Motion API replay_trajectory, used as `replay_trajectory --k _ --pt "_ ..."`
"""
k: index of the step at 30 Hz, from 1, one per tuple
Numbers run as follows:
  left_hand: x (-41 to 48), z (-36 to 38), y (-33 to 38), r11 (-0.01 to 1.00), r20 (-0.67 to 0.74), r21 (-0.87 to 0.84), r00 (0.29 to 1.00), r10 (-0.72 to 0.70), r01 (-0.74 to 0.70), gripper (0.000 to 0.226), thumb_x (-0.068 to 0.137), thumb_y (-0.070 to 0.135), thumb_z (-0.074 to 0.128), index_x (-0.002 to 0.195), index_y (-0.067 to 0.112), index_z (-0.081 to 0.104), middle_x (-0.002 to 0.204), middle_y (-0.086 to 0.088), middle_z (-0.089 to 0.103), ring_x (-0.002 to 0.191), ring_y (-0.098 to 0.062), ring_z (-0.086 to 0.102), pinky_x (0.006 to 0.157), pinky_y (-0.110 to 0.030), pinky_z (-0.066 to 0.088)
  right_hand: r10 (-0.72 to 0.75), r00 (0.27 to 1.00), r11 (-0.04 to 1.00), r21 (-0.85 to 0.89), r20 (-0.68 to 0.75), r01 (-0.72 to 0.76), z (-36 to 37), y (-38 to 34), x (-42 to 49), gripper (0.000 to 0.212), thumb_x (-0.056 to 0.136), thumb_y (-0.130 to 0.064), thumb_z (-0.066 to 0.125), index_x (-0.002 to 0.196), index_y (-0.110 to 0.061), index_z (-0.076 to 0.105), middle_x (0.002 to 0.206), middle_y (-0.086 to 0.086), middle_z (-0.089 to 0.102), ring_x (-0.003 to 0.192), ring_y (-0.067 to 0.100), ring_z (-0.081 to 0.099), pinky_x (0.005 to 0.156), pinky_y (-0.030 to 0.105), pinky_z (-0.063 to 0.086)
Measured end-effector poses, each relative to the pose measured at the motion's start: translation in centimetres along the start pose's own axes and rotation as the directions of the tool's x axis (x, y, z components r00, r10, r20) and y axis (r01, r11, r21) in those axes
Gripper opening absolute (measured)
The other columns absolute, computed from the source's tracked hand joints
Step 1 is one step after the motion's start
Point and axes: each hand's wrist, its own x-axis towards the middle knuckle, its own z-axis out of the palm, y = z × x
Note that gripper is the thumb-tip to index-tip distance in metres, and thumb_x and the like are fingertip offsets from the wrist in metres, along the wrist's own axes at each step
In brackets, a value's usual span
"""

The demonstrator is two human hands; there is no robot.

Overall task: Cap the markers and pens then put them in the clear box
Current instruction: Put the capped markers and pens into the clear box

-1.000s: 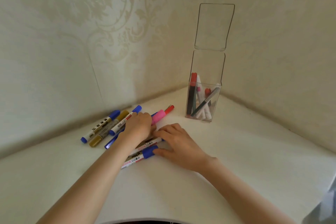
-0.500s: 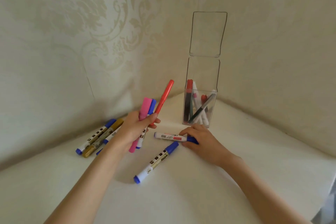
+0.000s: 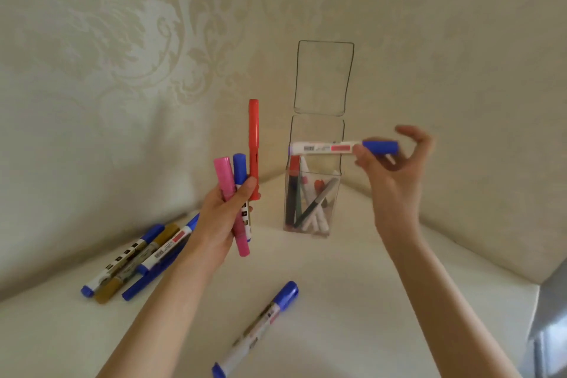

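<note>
Left hand (image 3: 222, 221) raised, fist closed round upright bundle: red pen (image 3: 253, 144), pink highlighter (image 3: 230, 202), blue-capped marker (image 3: 240, 167). Right hand (image 3: 395, 169) up w/ wrist bent, pinching white blue-capped marker (image 3: 340, 148) held level over tall clear plastic box (image 3: 311, 199), lid open, w/ pens inside.

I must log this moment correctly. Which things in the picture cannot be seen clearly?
Head view only:
- Marker on the table: its near end is cut off by the bottom edge; label blurred.
- Left hand: its grip hides the middles of the pink marker, the blue-capped marker and the red pen.
- Clear box: the pens inside overlap, so no exact count.
- Marker in the right hand: text too small.
</note>
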Motion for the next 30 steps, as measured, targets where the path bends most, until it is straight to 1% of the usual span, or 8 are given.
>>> replay_trajectory --k 5,9,14,19,23,25,28,30 --pt "1.6 1.0 -0.9 1.0 0.015 -0.001 1.0 0.014 -0.014 0.013 0.083 0.026 0.061 0.092 0.017 0.059 0.079 0.0 0.065 0.068 -0.012 0.056 0.068 -0.027 0.044 -0.094 0.989 0.876 -0.462 0.112 0.136 2.1 -0.2 3.5 0.041 0.08 -0.014 0.072 0.101 -0.027 0.039 0.079 -0.005 0.06 0.066 0.001 0.061 0.06 0.012 0.049" --pt "3.0 1.2 -1.4 0.998 0.041 0.048 0.999 0.028 -0.029 0.018 0.08 0.029 0.062 0.092 0.015 0.061 0.075 0.002 0.065 0.066 -0.01 0.057 0.067 -0.027 0.044 0.01 0.949 0.69 -0.689 0.315 0.222 3.4 2.4 3.8 0.034 0.085 -0.021 0.066 0.112 -0.018 0.045 0.09 0.003 0.062 0.075 0.018 0.062 0.068 0.028 0.056" --pt "4.1 0.9 -1.1 0.997 0.076 0.057 0.996 0.04 -0.045 0.026 0.08 0.03 0.063 0.098 0.011 0.061 0.075 0.0 0.063 0.066 -0.012 0.055 0.054 -0.022 0.048 0.04 0.921 0.492 -0.809 0.388 0.32 3.6 4.9 3.8 0.031 0.086 -0.031 0.062 0.11 -0.019 0.046 0.096 0.008 0.06 0.068 0.026 0.061 0.064 0.041 0.055" --pt "3.7 1.4 -1.8 0.996 0.068 0.086 0.997 0.028 -0.034 0.02 0.078 0.029 0.063 0.093 0.016 0.062 0.07 0.005 0.066 0.078 -0.015 0.059 0.07 -0.028 0.045 -0.045 0.846 0.397 -0.767 0.532 0.504 2.9 6.1 3.9 0.039 0.092 -0.046 0.046 0.094 -0.016 0.07 0.077 0.001 0.07 0.084 0.024 0.052 0.07 0.03 0.039" --pt "3.3 1.8 -1.8 0.992 0.093 0.123 0.995 0.023 -0.035 0.014 0.082 0.025 0.062 0.094 0.017 0.06 0.073 0.004 0.065 0.077 -0.012 0.061 0.074 -0.029 0.044 -0.064 0.844 0.287 -0.8 0.533 0.527 3.0 6.2 3.4 0.046 0.093 -0.049 0.038 0.106 -0.018 0.07 0.096 0.002 0.072 0.096 0.025 0.051 0.079 0.033 0.037" --pt "3.2 1.8 -1.6 0.987 0.123 0.153 0.992 0.03 -0.049 0.015 0.079 0.026 0.062 0.092 0.019 0.061 0.072 0.006 0.066 0.075 -0.01 0.062 0.074 -0.028 0.045 -0.119 0.884 0.429 -0.779 0.452 0.456 3.3 5.2 3.0 0.051 0.091 -0.052 0.034 0.116 -0.018 0.062 0.104 -0.001 0.068 0.101 0.022 0.053 0.08 0.033 0.042" --pt "3.2 1.7 -1.3 0.97 0.172 0.227 0.984 0.052 -0.091 0.008 0.08 0.027 0.062 0.087 0.022 0.063 0.068 0.01 0.068 0.077 -0.012 0.062 0.078 -0.029 0.047 0.102 0.92 0.873 -0.478 0.379 0.101 4.2 3.0 3.2 0.053 0.088 -0.045 0.052 0.134 -0.024 0.037 0.107 -0.005 0.063 0.094 0.01 0.061 0.07 0.015 0.051" --pt "3.2 2.0 -1.1 0.951 0.205 0.286 0.977 0.058 -0.117 0.007 0.08 0.028 0.062 0.085 0.023 0.063 0.07 0.009 0.068 0.077 -0.014 0.062 0.08 -0.032 0.047 0.181 0.896 0.943 -0.331 0.405 -0.041 4.9 2.2 3.4 0.059 0.088 -0.028 0.06 0.137 -0.022 0.028 0.1 0.002 0.064 0.081 0.008 0.066 0.063 0.011 0.05"
